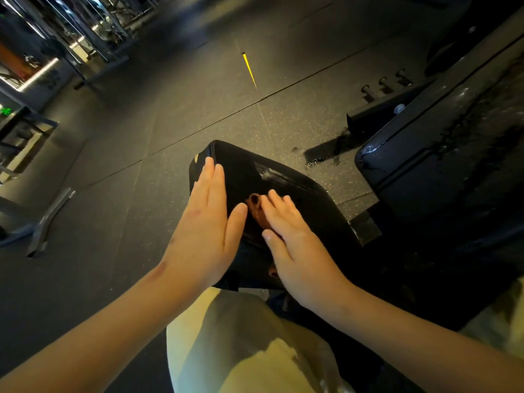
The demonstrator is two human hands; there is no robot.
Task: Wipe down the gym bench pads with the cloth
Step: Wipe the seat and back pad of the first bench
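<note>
Currently the small black bench pad point(297, 191) sits dead centre. The left hand point(209, 219) lies flat along its 9 o'clock edge, fingers straight and together, thumb out, holding nothing. The right hand point(295, 242) presses flat on a brown cloth point(255, 209) bunched on the pad top, fingers slightly spread; the cloth pokes out at the hand's 10 o'clock. A larger black pad point(453, 154) with wet streaks is at 3 o'clock. There is a yellow floor mark point(249, 70) at 12 o'clock.
</note>
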